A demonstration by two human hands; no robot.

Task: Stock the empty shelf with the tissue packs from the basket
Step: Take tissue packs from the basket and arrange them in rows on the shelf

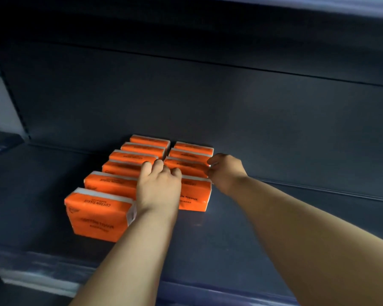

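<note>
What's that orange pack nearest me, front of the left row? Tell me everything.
The front-left pack is rectangular, in shiny orange wrap with a white top edge, printed COTTON TISSUE in dark, upside-down letters. It stands on edge on the dark shelf, heading the left row. The left forearm passes its right end.

The middle of the shelf (296, 217) is taken up by two rows of packs (111, 186), reaching near the back wall (208, 102). The gap between the rows is blocked by the left hand (158, 186). Bare shelf is left on either side.
</note>
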